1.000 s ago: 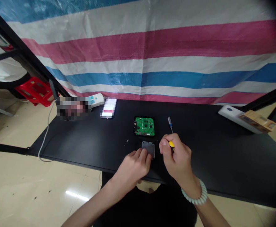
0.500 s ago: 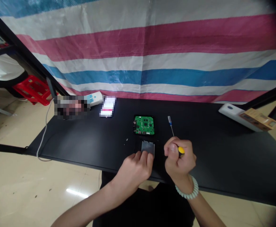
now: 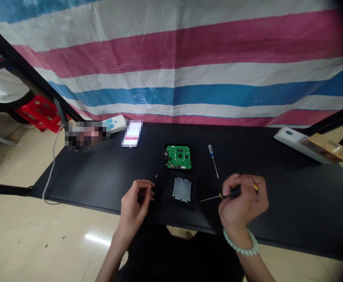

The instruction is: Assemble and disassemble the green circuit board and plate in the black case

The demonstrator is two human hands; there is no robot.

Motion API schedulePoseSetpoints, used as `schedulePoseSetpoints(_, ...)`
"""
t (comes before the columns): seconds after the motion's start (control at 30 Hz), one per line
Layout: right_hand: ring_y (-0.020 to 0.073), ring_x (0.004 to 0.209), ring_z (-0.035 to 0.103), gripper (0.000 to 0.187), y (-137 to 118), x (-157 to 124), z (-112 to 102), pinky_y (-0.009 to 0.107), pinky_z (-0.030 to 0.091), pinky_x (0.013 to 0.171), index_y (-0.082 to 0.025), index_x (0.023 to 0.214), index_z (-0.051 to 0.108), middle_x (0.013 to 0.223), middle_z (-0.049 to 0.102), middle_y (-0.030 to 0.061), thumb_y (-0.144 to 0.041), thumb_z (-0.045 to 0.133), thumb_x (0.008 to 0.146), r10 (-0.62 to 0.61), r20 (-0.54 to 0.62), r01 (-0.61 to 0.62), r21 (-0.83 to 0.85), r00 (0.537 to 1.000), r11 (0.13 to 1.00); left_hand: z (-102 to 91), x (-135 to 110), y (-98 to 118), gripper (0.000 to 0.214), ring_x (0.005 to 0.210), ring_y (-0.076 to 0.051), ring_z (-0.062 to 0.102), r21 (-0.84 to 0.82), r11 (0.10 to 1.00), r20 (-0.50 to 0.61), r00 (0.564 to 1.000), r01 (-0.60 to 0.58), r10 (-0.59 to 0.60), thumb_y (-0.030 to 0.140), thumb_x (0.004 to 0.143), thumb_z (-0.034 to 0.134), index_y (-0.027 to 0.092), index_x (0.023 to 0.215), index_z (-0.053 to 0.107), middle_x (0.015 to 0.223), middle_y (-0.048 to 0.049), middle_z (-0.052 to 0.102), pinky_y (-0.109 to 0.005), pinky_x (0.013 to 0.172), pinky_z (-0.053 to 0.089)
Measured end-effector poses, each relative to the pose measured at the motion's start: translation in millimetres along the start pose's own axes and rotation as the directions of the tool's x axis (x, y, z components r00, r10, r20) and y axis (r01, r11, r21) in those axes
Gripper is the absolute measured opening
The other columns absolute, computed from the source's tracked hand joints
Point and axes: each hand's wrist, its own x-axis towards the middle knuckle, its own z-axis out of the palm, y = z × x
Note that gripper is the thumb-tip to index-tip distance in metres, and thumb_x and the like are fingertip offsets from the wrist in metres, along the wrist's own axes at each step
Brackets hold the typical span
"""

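My right hand [image 3: 244, 199] is wrapped round the black and yellow handle of a screwdriver [image 3: 209, 199], whose shaft points left just above the table. Left of its tip lies a black cover with a silver metal plate [image 3: 182, 189] on it, and neither hand touches it. My left hand [image 3: 137, 201] is over the table left of that plate, fingers curled and tips close together; whatever they pinch, if anything, is too small to see. Tiny screws [image 3: 156, 176] lie just beyond its fingertips. Behind the plate sits a green circuit board [image 3: 179, 156] in an open black case.
A blue-handled screwdriver [image 3: 211, 152] lies right of the board. At the back left are a lit phone [image 3: 132, 134] and a white power strip [image 3: 115, 123] with a cable. A white device [image 3: 294, 141] and a cardboard box [image 3: 325, 147] stand at the far right.
My left hand has moved off the metal plate to the left, uncovering it. My right hand has shifted right with the screwdriver, which has turned from upright to lying sideways.
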Motion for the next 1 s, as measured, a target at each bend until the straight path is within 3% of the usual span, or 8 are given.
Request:
schedulePoseSetpoints(0.23, 0.0118, 0.044, 0.046, 0.023, 4.0, -2.7, -0.2, 0.028, 0.032, 0.045, -0.023, 0.080, 0.055, 0.054, 0.047, -0.0077, -0.025, 0.058, 0.102, -0.001, 0.018, 0.001, 0.005, 1.000, 1.000, -3.5, 22.6, -13.7, 0.004, 0.079, -0.011, 0.073, 0.111, 0.992, -0.064, 0.996, -0.060, 0.067, 0.019, 0.104, 0.059, 0.020, 0.105, 0.062, 0.096, -0.0025, 0.072, -0.022, 0.074, 0.059)
schedulePoseSetpoints(0.4, 0.0115, 0.044, 0.046, 0.024, 4.2, -1.5, -3.1, 0.028, 0.034, 0.047, -0.023, 0.080, 0.054, 0.054, 0.048, -0.0077, -0.028, 0.058, 0.103, 0.032, 0.012, -0.032, -0.033, 0.999, 0.999, -11.2, 27.2, -17.8, 0.008, 0.085, -0.014, 0.074, 0.199, 0.978, -0.032, 0.997, -0.068, 0.076, 0.023, 0.103, 0.064, 0.021, 0.105, 0.072, 0.097, -0.0028, 0.074, -0.026, 0.080, 0.059)
schedulePoseSetpoints(0.6, 0.0111, 0.045, 0.047, 0.026, 4.5, -1.2, -4.5, 0.028, 0.036, 0.048, -0.023, 0.079, 0.054, 0.055, 0.049, -0.0080, -0.031, 0.059, 0.103, 0.048, 0.002, -0.048, -0.044, 0.999, 0.998, -17.7, 23.2, -17.7, 0.008, 0.076, -0.013, 0.072, 0.176, 0.983, 0.080, 0.996, -0.054, 0.040, 0.026, 0.099, 0.072, 0.023, 0.098, 0.079, 0.093, -0.0006, 0.078, -0.023, 0.070, 0.056)
schedulePoseSetpoints(1.0, 0.0104, 0.043, 0.047, 0.024, 7.6, -1.4, -3.2, 0.027, 0.035, 0.046, -0.022, 0.079, 0.056, 0.055, 0.049, -0.0084, -0.029, 0.060, 0.102, 0.047, -0.002, -0.047, -0.033, 0.999, 0.998, -14.4, 18.8, -20.8, 0.009, 0.067, -0.010, 0.061, 0.227, 0.972, 0.105, 0.994, -0.060, 0.037, 0.027, 0.098, 0.072, 0.023, 0.095, 0.080, 0.097, -0.0020, 0.070, -0.023, 0.065, 0.051)
